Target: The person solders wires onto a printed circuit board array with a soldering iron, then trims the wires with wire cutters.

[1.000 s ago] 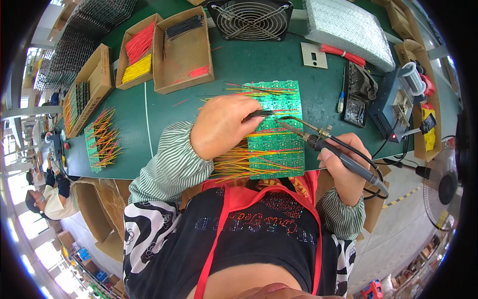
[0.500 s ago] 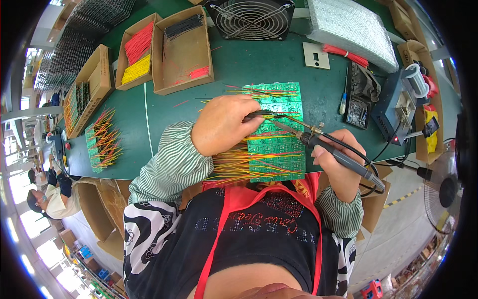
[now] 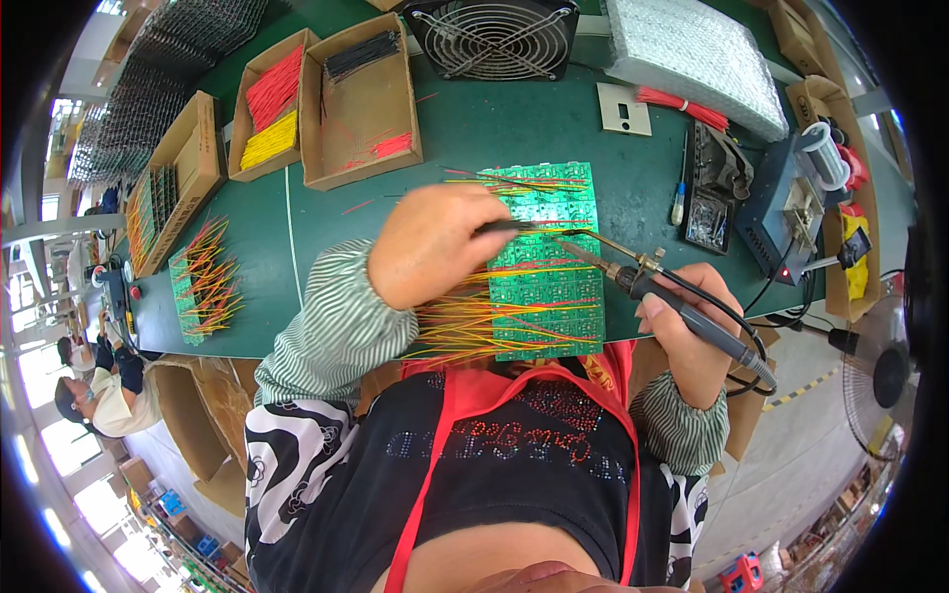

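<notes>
A green panel of circuit boards (image 3: pixel 539 308) lies on the table in front of me, with rows of red, yellow and black wires (image 3: pixel 450 321) sticking out to its left. My left hand (image 3: pixel 425 242) is closed over the panel's upper left part, pinching a bunch of black wires (image 3: pixel 504 226) whose ends point right across the boards. In my right hand (image 3: pixel 697 351) is a soldering iron (image 3: pixel 647 287) with a thin curved solder-feed tube (image 3: pixel 605 242) fixed along it. Its tip hovers at the panel, a little right of the black wires; contact cannot be made out.
Cardboard trays of red, yellow and black wires (image 3: pixel 361 109) stand at the back left. Another wired panel (image 3: pixel 203 282) lies far left. At the back are a fan (image 3: pixel 491 40) and a bubble-wrapped pack (image 3: pixel 697 59). A soldering station (image 3: pixel 781 212) with a solder spool (image 3: pixel 823 158) sits right.
The soldering iron and my right hand have shifted slightly right, the tip drawing away from the black wires. My left hand has moved a little left, still pinching the wires.
</notes>
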### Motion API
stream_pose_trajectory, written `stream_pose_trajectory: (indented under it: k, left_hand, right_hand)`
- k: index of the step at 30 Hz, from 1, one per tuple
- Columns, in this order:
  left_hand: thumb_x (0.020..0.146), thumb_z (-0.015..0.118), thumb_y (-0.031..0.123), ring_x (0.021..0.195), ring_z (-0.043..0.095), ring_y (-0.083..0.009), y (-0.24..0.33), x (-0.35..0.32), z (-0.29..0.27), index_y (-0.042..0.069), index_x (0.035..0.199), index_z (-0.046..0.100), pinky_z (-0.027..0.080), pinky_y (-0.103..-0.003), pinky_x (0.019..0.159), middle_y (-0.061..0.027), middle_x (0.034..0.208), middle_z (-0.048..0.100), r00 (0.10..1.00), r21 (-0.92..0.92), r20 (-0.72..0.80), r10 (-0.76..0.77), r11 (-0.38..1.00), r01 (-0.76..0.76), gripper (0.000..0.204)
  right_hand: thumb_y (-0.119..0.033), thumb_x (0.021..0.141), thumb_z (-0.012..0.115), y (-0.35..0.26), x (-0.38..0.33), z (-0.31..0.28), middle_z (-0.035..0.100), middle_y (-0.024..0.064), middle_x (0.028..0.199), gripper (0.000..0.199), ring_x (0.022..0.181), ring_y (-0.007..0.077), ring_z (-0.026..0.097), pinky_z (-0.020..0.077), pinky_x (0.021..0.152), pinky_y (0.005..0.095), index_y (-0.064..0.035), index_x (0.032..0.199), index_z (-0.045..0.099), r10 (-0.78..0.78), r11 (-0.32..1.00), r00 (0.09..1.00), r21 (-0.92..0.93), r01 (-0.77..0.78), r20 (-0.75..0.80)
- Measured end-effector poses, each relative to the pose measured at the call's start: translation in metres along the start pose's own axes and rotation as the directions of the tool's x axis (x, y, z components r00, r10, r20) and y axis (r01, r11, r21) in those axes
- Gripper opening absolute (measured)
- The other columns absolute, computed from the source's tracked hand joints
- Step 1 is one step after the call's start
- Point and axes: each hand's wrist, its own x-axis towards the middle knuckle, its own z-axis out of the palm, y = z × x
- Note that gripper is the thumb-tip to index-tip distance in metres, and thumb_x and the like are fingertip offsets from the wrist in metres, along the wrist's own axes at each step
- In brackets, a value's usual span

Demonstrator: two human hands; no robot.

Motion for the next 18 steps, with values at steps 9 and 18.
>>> stream_pose_trajectory:
  k: [9,18]
  left_hand:
    - [0.077,0.065,0.015,0.070,0.057,-0.0285,0.015,0.004,0.001,0.003,0.082,0.062,0.045,-0.036,0.061,-0.0103,0.076,0.058,0.989,0.074,-0.134,0.062,0.996,-0.053,0.013]
    - [0.078,0.064,0.019,0.069,0.057,-0.0293,0.009,0.015,0.024,0.002,0.081,0.061,0.044,-0.038,0.060,-0.0108,0.076,0.058,0.997,-0.007,-0.002,0.072,0.997,-0.072,0.018]
  right_hand:
    - [-0.003,0.073,0.068,0.000,-0.004,-0.006,0.062,0.0039,0.069,0.017,0.060,0.0051,0.055,0.0445,0.054,0.0185,0.0017,0.085,0.058,0.031,0.999,0.999,0.022,-0.030,-0.036]
    - [-0.001,0.078,0.059,0.005,0.000,-0.006,0.062,0.0099,0.070,0.012,0.058,0.0104,0.059,0.0482,0.054,0.0211,0.0035,0.087,0.053,-0.020,1.000,1.000,-0.010,0.020,-0.001]
